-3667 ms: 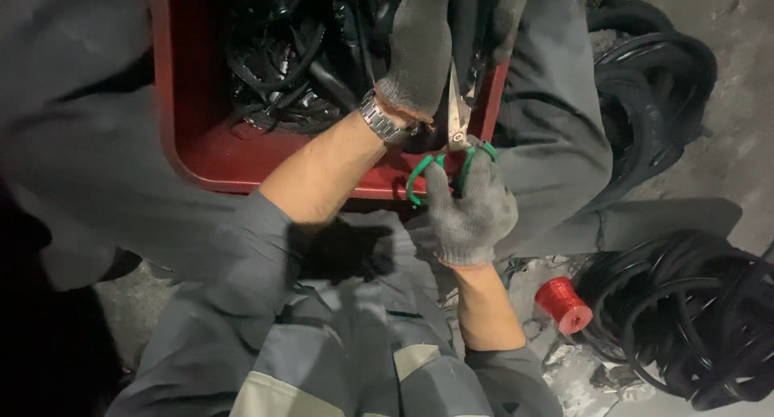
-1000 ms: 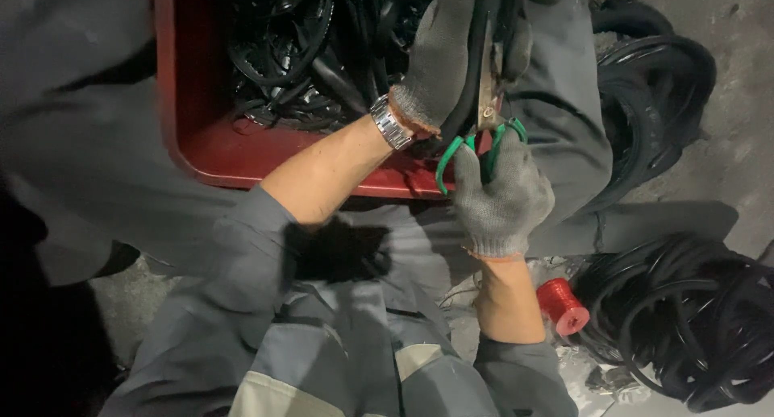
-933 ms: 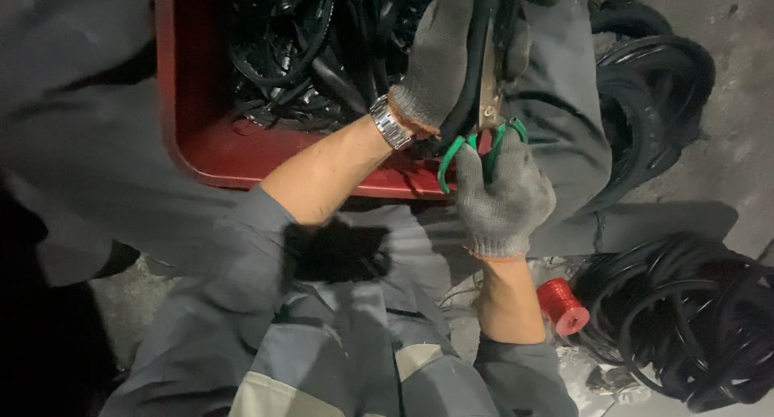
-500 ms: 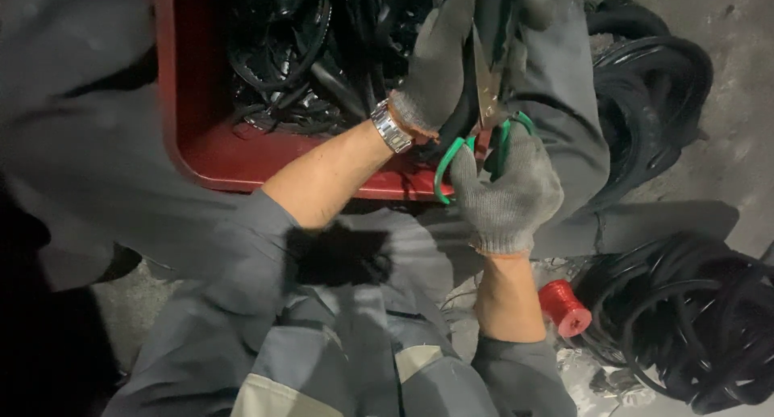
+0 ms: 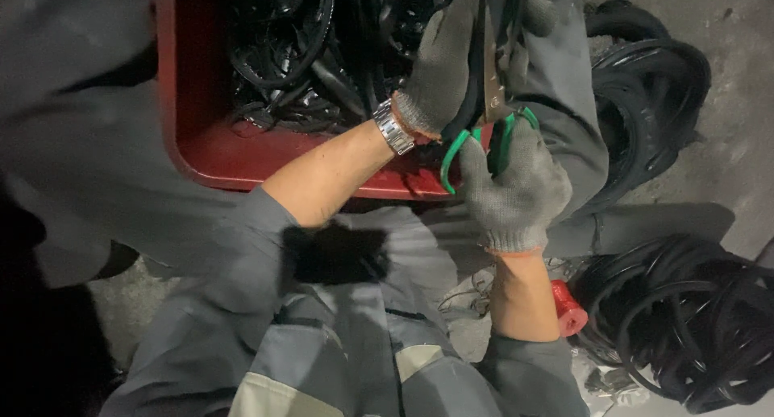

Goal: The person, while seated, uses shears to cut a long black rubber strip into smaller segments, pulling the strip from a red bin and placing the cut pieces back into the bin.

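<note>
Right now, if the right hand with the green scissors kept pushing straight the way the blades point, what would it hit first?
Probably the black cable held in the left hand: the scissors in the right hand point up along it. Depth is unclear.

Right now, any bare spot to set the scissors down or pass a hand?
Bare floor at upper right, past the black coils. Bare red tray bottom along the near wall. Crowded: the tray's cable heap, the lower-right coils, and between left hand and right hand around the scissors.

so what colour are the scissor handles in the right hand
Green, seen in the head view: the scissor handles loop around the gloved right hand.
</note>
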